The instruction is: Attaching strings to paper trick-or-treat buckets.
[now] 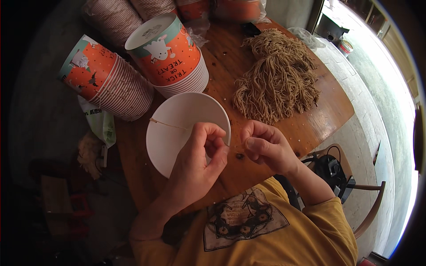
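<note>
A round white paper tub stands on the wooden table in front of me, its open mouth facing up. A thin tan cord comes from the tub's left inner wall and runs across to my left hand. That hand is over the tub's right side, thumb and fingers curled together in a pinch on the cord, whose end is hidden. Just right of the rim, my right hand is also closed in a pinch, thumb against forefinger. Anything between its fingertips is too small to make out.
Stacked orange-printed paper tubs stand beyond the white one, with another stack leaning at left. A big bundle of tan cords lies at the far right of the table. A wooden chair holds a black bag.
</note>
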The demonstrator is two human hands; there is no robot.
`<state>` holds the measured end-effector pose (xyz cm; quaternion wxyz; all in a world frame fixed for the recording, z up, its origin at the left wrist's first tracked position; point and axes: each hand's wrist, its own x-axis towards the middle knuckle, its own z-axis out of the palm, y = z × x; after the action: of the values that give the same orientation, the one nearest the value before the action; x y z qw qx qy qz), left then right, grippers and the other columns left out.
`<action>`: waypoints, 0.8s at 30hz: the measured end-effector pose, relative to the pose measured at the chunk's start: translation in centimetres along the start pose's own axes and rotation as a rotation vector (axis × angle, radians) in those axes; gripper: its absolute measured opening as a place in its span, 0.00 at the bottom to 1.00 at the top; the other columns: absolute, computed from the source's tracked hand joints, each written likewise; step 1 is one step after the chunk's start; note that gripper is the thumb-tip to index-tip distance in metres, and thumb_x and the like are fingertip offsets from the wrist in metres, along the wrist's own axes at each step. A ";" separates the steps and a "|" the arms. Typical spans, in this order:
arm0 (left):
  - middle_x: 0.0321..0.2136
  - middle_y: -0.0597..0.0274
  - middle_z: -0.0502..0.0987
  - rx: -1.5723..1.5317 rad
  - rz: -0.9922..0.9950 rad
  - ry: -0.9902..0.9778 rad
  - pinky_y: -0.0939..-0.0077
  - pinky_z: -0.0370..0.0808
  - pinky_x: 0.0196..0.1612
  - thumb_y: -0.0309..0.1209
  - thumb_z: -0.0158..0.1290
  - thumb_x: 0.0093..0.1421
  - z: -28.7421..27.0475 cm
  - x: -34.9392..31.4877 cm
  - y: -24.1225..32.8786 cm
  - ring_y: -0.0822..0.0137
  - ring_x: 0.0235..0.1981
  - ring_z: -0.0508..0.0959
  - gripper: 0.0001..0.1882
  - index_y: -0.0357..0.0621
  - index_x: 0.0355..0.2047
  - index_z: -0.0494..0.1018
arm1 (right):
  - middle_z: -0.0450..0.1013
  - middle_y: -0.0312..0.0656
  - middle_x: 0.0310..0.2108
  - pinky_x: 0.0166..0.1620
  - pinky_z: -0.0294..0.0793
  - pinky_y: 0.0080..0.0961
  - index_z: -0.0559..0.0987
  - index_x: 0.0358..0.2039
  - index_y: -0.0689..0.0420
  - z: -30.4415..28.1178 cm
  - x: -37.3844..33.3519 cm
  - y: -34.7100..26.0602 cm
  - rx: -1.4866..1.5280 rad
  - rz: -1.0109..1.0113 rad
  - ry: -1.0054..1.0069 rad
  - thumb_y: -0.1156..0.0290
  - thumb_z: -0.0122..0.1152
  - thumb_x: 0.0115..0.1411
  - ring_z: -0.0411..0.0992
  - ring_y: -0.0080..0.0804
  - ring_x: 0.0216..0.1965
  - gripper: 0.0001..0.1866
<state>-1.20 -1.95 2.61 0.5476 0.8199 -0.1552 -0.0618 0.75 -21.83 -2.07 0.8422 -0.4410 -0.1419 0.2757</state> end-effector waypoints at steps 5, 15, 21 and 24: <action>0.26 0.59 0.71 0.400 0.151 0.001 0.72 0.73 0.29 0.26 0.60 0.53 0.6 -1.2 0.4 0.65 0.26 0.74 0.19 0.41 0.40 0.63 | 0.67 0.26 0.27 0.27 0.61 0.08 0.72 0.37 0.56 0.1 -0.6 -1.3 -0.170 -0.116 0.018 0.65 0.54 0.63 0.64 0.09 0.26 0.08; 0.23 0.59 0.71 0.660 0.303 0.061 0.67 0.73 0.27 0.27 0.60 0.53 0.2 -2.0 -0.4 0.60 0.24 0.75 0.18 0.42 0.41 0.65 | 0.71 0.33 0.32 0.34 0.66 0.19 0.74 0.37 0.58 1.1 -0.5 -1.9 -0.557 -0.565 -0.081 0.80 0.51 0.60 0.68 0.20 0.31 0.06; 0.32 0.64 0.75 0.701 0.491 0.120 0.66 0.74 0.34 0.24 0.60 0.47 0.5 -3.0 -0.7 0.62 0.32 0.76 0.23 0.49 0.45 0.72 | 0.68 0.40 0.26 0.31 0.67 0.30 0.75 0.33 0.57 3.3 0.0 -3.0 -1.091 -0.783 -0.224 0.80 0.56 0.48 0.66 0.39 0.27 0.10; 0.28 0.66 0.75 0.700 0.526 0.210 0.67 0.74 0.32 0.23 0.59 0.46 1.2 -3.5 -1.2 0.62 0.28 0.76 0.27 0.54 0.49 0.73 | 0.68 0.39 0.25 0.30 0.66 0.31 0.75 0.33 0.56 4.5 -0.4 -3.0 -1.194 -0.859 -0.256 0.81 0.56 0.46 0.65 0.39 0.26 0.11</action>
<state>-4.64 -1.43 0.84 0.2470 0.8904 -0.3135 0.2190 -0.70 -20.42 2.94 0.4701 -0.6934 -0.5243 -0.1524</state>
